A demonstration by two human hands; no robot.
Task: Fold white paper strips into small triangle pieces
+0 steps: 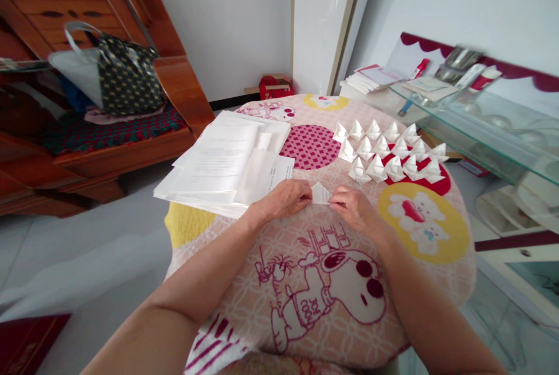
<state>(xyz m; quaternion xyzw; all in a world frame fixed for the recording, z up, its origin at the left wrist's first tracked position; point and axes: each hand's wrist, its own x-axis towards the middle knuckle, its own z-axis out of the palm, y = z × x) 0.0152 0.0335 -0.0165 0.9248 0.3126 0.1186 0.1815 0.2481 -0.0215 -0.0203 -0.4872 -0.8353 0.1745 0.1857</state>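
Between my two hands is a small folded piece of white paper (321, 194), triangular at its top, low over the cloth-covered table (279, 241). My left hand (289, 197) pinches its left corner with curled fingers. On the opposite side, my right hand (353, 206) grips the right corner between thumb and fingers. Just left of my left hand lies a stack of printed paper sheets (218, 159), loosely piled. Beyond my right hand, several folded paper boats (376, 169) stand in rows on the tablecloth, their peaks pointing up.
A glass shelf (489, 124) with papers and containers borders the table on the right. To the left stands a wooden bench (174, 89) carrying a dark patterned bag (126, 75). A red object (276, 88) sits on the floor behind the table.
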